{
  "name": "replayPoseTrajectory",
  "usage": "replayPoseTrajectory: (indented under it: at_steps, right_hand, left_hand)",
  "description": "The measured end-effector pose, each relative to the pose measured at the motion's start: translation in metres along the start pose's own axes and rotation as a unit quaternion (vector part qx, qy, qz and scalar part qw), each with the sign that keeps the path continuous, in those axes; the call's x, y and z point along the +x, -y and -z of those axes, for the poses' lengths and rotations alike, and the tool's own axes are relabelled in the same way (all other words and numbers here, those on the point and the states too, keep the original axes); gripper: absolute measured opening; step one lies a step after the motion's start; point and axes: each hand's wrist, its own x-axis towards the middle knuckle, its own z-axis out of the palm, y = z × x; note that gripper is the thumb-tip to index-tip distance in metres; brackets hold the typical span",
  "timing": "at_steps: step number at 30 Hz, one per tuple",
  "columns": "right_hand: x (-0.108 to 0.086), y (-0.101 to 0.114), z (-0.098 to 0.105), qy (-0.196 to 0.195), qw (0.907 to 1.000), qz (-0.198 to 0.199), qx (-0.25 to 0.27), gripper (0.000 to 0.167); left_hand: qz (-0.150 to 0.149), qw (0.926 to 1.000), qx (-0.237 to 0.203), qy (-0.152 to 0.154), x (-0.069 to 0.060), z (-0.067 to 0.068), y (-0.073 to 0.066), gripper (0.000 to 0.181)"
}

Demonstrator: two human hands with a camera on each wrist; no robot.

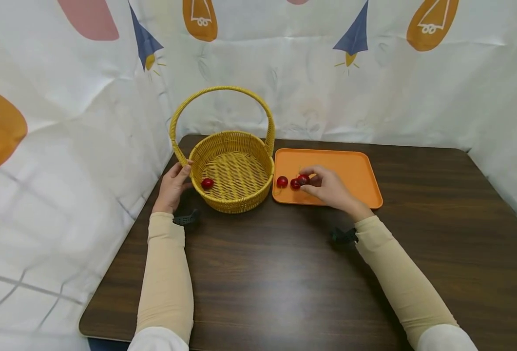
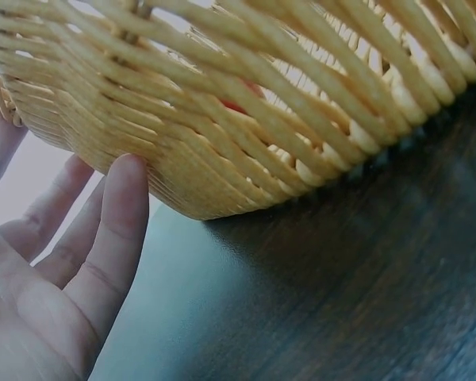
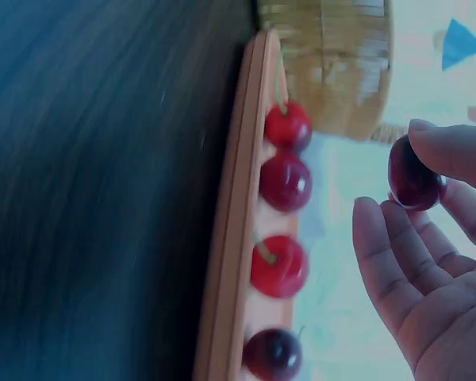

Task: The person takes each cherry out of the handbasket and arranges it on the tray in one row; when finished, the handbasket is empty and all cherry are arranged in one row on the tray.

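Currently right grip (image 1: 326,186) pinches cherry (image 3: 410,176); left grip (image 1: 172,188) holds basket (image 1: 237,205).

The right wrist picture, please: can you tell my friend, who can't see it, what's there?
A right hand pinches a dark cherry. Beside it, four more cherries lie in a row along the edge of an orange tray. A woven basket stands beyond, and a dark tabletop fills the left side.
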Motion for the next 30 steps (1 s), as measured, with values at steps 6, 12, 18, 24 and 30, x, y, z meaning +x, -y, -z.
replayPoseTrajectory:
  at_steps: [6,12,18,24,30]
  right_hand:
    - [-0.004,-0.012,0.012,-0.019,0.9995,-0.026,0.004,0.039]
    - [-0.01,-0.025,0.023,-0.026,0.9979,-0.053,-0.026,0.039]
    - [-0.014,-0.036,0.034,-0.042,0.9948,-0.075,-0.055,0.04]
    - [-0.016,-0.048,0.044,-0.045,0.9932,-0.088,-0.06,0.039]
    - [-0.02,-0.058,0.054,-0.042,0.9922,-0.101,-0.061,0.038]
  left_hand:
    - [-0.002,1.0,0.002,-0.003,-0.002,0.0,-0.001,0.046]
    - [-0.001,0.9999,0.009,-0.008,-0.001,-0.001,0.0,0.047]
    - [-0.001,0.9999,0.009,-0.009,-0.001,-0.001,0.0,0.048]
    - [-0.002,0.9999,0.011,-0.013,-0.001,-0.001,-0.002,0.046]
    - [0.004,0.9999,0.011,-0.009,-0.001,-0.002,-0.002,0.044]
